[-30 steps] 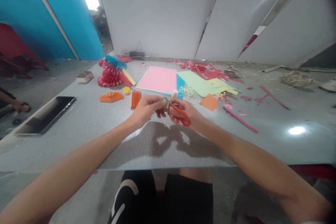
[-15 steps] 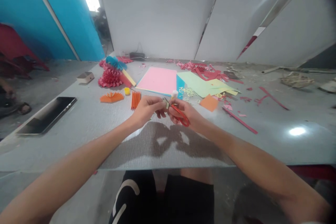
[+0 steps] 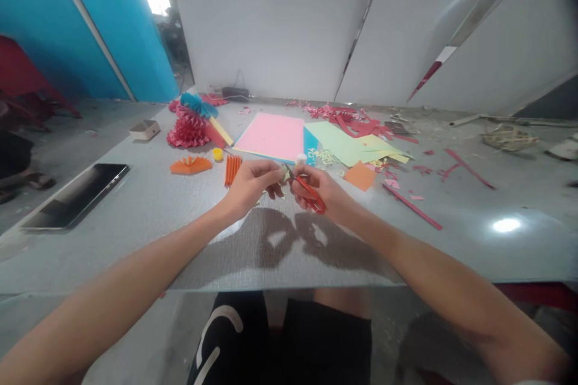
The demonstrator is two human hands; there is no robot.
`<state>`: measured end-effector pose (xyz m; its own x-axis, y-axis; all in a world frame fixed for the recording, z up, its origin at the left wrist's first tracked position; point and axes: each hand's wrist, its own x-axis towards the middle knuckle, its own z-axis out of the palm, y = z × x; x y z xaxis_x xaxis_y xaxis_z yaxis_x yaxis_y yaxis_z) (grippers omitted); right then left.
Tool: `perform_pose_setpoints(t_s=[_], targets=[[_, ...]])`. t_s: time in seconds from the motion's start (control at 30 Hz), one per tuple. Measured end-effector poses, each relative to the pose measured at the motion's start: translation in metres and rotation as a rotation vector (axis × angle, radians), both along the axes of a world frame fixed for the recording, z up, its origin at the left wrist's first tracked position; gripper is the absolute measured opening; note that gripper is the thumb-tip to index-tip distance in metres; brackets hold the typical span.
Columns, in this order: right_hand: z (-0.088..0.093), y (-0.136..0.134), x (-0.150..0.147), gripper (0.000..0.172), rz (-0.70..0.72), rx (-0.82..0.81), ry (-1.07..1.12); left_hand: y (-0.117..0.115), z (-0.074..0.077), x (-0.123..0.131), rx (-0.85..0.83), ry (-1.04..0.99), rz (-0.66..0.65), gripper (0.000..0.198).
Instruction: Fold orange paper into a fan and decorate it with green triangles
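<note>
My left hand pinches a small pale paper piece against the blades of the red-handled scissors, which my right hand holds. A white-tipped stick, possibly a glue stick, shows just beyond my right hand. Close to my left hand lies a pleated orange paper strip. A pink sheet and a pale green sheet lie beyond my hands. The paper piece is partly hidden by my fingers.
The grey table holds an orange paper fan, a red paper fan, a blue fan, a yellow cap, a tablet and red paper scraps. A person's sandalled foot rests beyond the left edge.
My hands stay nearly in place, with the scissors shifting slightly at the paper piece. The view has moved a little, and the person at the left has shifted.
</note>
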<state>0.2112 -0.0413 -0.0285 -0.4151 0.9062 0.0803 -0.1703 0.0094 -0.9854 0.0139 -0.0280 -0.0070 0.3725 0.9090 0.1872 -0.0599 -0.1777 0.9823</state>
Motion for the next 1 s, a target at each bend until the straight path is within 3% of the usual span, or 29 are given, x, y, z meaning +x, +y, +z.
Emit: perform_pose_setpoints(t_s=[1.0], targets=[[0.0032,0.0001,-0.0014,0.047,0.006,-0.028,0.003,0.0011,0.0026,-0.0039,0.078,0.03,0.06,0.021]])
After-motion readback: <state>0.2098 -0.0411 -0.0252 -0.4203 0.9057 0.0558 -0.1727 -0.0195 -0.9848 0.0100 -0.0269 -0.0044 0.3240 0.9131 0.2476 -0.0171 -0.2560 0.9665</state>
